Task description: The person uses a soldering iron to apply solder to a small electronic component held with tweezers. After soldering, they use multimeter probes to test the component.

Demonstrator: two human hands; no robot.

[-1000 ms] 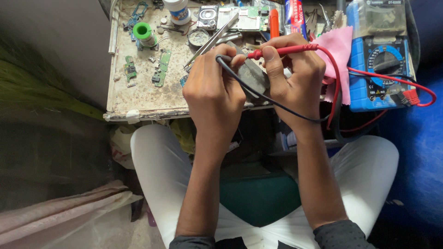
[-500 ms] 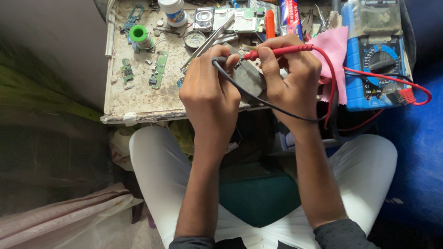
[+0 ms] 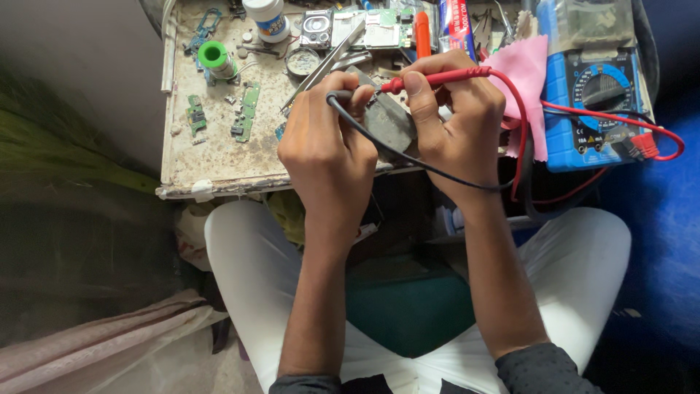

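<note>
Left hand (image 3: 324, 149) fingers pinch black probe (image 3: 341, 95), right hand (image 3: 456, 120) fingers red probe (image 3: 437, 76); grey part (image 3: 390, 120) between. Risk: tips slip, short contacts.

Hands: your left hand (image 3: 324, 149) and right hand (image 3: 456, 128) meet at the near edge of the workbench (image 3: 219, 157), the small part (image 3: 386, 120) between them.
Meter: the multimeter (image 3: 594, 109) lies right of your right hand.
Spool: the solder spool (image 3: 214, 56) sits far left, behind the circuit boards (image 3: 248, 120).
</note>
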